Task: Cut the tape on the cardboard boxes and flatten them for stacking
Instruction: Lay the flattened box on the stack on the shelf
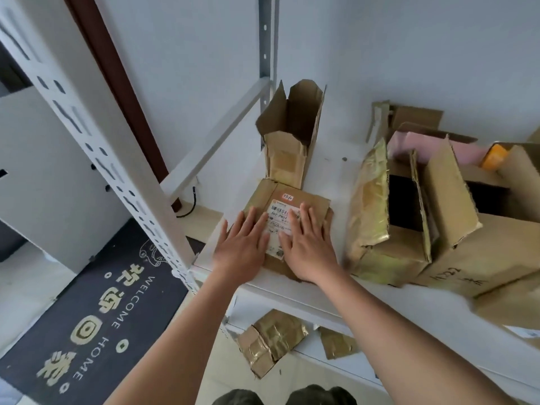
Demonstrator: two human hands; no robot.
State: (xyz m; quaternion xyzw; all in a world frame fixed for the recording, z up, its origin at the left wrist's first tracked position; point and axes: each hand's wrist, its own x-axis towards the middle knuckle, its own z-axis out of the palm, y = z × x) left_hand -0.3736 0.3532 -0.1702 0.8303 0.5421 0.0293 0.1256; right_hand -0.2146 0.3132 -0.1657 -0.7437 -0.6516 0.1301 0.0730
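Both hands flat, fingers spread: left hand (244, 247) and right hand (306, 244) press flattened cardboard box (287, 197) onto white shelf (336, 299), covering its shipping label (282, 220).

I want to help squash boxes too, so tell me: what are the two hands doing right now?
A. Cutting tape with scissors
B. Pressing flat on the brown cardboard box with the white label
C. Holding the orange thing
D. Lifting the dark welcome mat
B. The left hand and the right hand both lie palm-down with straight fingers on the flattened brown cardboard box with the white label on the white shelf.
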